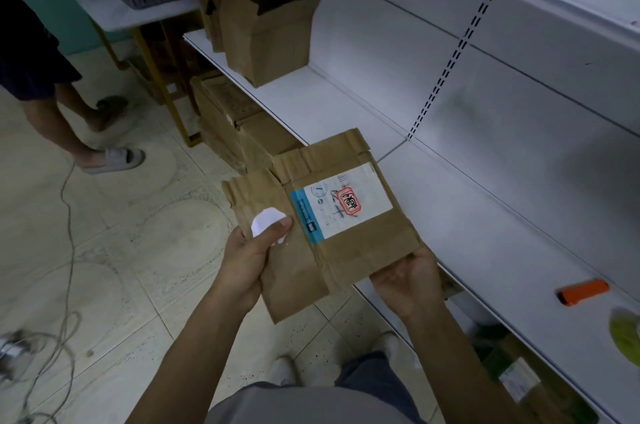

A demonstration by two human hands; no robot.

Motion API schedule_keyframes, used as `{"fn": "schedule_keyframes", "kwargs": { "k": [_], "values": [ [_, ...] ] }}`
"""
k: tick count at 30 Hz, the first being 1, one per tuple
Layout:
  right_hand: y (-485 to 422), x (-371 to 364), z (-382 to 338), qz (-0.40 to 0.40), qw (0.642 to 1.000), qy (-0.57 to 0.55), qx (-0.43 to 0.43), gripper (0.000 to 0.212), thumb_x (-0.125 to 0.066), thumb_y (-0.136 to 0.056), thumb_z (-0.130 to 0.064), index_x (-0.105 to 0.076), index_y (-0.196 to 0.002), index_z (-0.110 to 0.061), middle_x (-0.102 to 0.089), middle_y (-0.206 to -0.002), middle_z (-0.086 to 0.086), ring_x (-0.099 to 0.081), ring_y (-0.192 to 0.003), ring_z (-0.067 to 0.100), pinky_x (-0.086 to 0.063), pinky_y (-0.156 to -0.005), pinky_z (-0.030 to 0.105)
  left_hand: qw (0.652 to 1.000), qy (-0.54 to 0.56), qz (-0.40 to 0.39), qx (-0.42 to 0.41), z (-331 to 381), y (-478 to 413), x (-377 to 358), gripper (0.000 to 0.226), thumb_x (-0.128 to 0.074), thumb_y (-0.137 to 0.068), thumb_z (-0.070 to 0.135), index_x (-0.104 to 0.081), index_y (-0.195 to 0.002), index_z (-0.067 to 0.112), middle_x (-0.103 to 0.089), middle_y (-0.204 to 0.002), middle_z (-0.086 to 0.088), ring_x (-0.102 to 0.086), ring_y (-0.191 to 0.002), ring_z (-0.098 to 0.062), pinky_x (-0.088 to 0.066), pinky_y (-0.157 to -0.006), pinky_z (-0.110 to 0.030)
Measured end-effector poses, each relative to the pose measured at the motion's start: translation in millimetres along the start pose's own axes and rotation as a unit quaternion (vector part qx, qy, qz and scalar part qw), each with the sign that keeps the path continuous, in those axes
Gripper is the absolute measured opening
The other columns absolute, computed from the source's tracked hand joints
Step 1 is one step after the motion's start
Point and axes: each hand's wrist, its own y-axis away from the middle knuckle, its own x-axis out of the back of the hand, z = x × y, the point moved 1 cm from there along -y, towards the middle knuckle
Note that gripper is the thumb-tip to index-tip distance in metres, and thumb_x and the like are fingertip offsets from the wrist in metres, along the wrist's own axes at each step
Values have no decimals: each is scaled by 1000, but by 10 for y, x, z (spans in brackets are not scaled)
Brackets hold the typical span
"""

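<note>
I hold a flattened brown cardboard box (349, 250) in front of me, over the front edge of a white shelf (467, 215). It carries a white and blue shipping label (341, 203) with a red stamp, and a small white sticker scrap (265, 219) near its left edge. My left hand (247, 259) grips the left flap, thumb on top beside the white scrap. My right hand (407, 276) holds the box's lower right corner from beneath, fingers curled under the edge.
An open cardboard box (266, 32) stands on the far end of the shelf, with more cartons (235, 125) stacked on the floor below. An orange object (583, 291) and a green object (625, 337) lie on the shelf at right. Another person's legs (69, 111) stand at left; cables (67, 233) trail over the tiles.
</note>
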Motion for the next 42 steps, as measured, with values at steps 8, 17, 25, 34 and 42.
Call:
{"fn": "schedule_keyframes", "kwargs": {
  "k": [8,17,25,34,42],
  "values": [
    [-47,-105,271,91,984,152,-32,42,-44,-99,-34,-53,-129,-6,-68,-110,11,-65,-100,23,-51,-83,35,837,-368,49,-401,43,-73,396,11,-51,-89,20,-58,-85,28,-66,-66,0,-63,-58,-19,-49,-48,-35],
    [143,-1299,-120,-102,983,154,-1,41,-60,-87,-25,-60,-124,-6,-69,-113,14,-66,-106,30,-50,-95,46,338,-621,-86,-701,800,-42,381,31,-61,-92,8,-66,-122,17,-61,-128,2,-60,-117,-20,-49,-90,-33],
    [311,-2084,-862,-215,946,134,202,29,-55,-88,-11,-63,-116,-10,-71,-112,8,-68,-102,23,-57,-84,35,260,-615,-1,-744,1875,-285,-91,43,-53,-97,17,-48,-140,20,-42,-147,-7,-42,-135,-25,-35,-108,-41],
    [-98,-2958,-1808,-224,901,152,338,27,-57,-90,-18,-62,-117,-16,-72,-110,2,-68,-99,17,-58,-81,34,345,-651,60,-673,3097,-986,-741,49,-38,-91,31,-51,-136,18,-51,-140,-9,-55,-120,-30,-51,-89,-42],
    [-895,-3968,-2358,-167,877,175,415,15,-56,-93,-9,-64,-101,-20,-71,-99,-1,-67,-90,14,-55,-77,28,342,-662,98,-660,3945,-1779,-1059,45,-60,-88,31,-57,-130,18,-58,-132,-6,-60,-111,-27,-55,-79,-37]
  ]
}}
